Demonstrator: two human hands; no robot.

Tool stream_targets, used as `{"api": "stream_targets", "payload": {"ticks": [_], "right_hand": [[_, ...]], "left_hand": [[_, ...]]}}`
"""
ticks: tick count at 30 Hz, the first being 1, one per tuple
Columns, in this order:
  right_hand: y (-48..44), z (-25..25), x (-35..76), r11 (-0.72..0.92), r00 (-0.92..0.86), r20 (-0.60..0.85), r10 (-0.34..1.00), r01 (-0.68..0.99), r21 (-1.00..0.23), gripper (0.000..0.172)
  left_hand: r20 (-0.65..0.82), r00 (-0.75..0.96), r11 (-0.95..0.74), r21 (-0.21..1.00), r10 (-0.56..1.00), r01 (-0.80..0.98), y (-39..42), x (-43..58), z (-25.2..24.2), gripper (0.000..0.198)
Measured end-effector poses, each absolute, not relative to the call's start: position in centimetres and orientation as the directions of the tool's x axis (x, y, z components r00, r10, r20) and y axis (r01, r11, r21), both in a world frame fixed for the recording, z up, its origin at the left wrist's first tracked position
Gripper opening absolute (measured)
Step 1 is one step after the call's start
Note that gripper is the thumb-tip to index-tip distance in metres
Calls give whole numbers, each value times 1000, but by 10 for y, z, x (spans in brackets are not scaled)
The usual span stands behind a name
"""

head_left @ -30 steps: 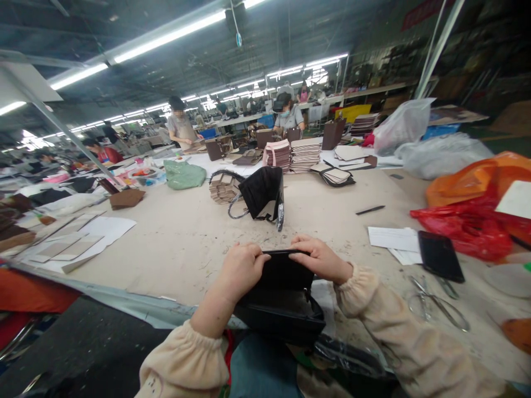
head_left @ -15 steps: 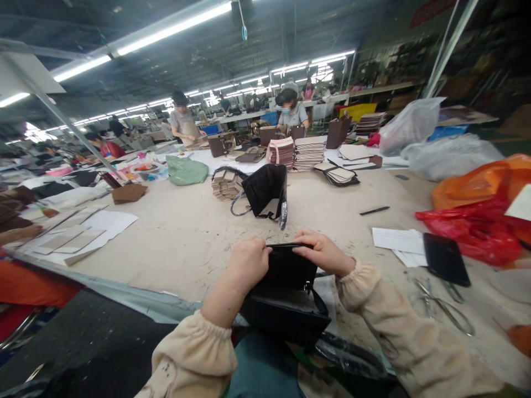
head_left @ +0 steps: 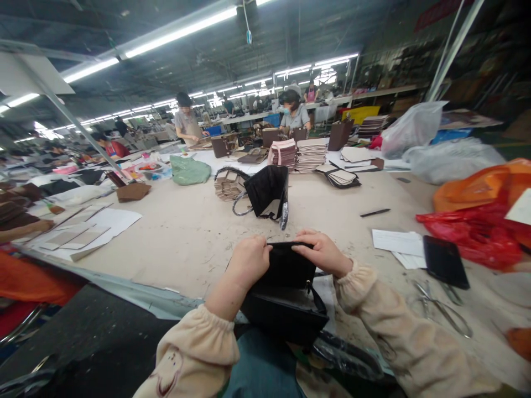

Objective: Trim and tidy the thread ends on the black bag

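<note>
Leftward from the left fingers, pale worktable [head_left: 186,221] gives wide room as far as the white paper [head_left: 125,222], its near edge slanting past below them. Ahead of both hands' fingertips stands a second black bag [head_left: 269,190], close enough to narrow the forward space; rightward, the surface runs on to the white slips [head_left: 396,241] and a dark, phone-like slab [head_left: 446,262], both well apart from the right fingers. The left hand [head_left: 248,262] is closed in a pinch on the top edge of the black handbag [head_left: 284,318], which sits below the fingers with its mouth gaping. Right hand [head_left: 321,251] holds the same edge farther along, thumb on the near face. Left fingertips are mostly hidden behind that hand, the right ones partly behind the edge; the handbag's interior is too dark to read, and its underside blends into shadow.
</note>
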State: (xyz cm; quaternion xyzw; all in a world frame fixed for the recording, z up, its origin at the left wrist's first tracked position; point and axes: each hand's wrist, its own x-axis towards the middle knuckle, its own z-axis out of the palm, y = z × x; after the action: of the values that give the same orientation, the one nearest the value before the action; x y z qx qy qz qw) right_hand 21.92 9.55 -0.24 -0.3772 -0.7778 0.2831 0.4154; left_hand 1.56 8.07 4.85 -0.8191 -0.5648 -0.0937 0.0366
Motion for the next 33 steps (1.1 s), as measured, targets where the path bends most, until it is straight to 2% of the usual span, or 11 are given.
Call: {"api": "stream_targets", "payload": {"ticks": [2, 5, 7, 12, 20, 24, 33], "right_hand": [[95, -3, 224, 550, -399, 409, 821, 360, -753, 23], [93, 0, 230, 576, -446, 398, 802, 402, -712, 41], [92, 3, 231, 598, -439, 420, 794, 440, -670, 45], [91, 5, 225, 603, -410, 446, 795, 459, -653, 30], [92, 3, 221, 566, -369, 438, 820, 400, -721, 21], [93, 5, 220, 583, -367, 460, 808, 391, -712, 22], [90, 5, 215, 649, -347, 551, 759, 465, -601, 24]], "left_hand": [[190, 337, -352, 49, 922, 935, 81, 16, 49, 20], [187, 341, -356, 50, 921, 933, 81, 16, 49, 20], [188, 348, -363, 49, 918, 930, 81, 16, 49, 21], [184, 341, -354, 43, 922, 934, 80, 15, 49, 21], [186, 338, -354, 58, 923, 934, 80, 15, 48, 20], [189, 342, -358, 59, 920, 932, 80, 16, 49, 20], [187, 335, -353, 73, 923, 933, 77, 17, 51, 21]]}}
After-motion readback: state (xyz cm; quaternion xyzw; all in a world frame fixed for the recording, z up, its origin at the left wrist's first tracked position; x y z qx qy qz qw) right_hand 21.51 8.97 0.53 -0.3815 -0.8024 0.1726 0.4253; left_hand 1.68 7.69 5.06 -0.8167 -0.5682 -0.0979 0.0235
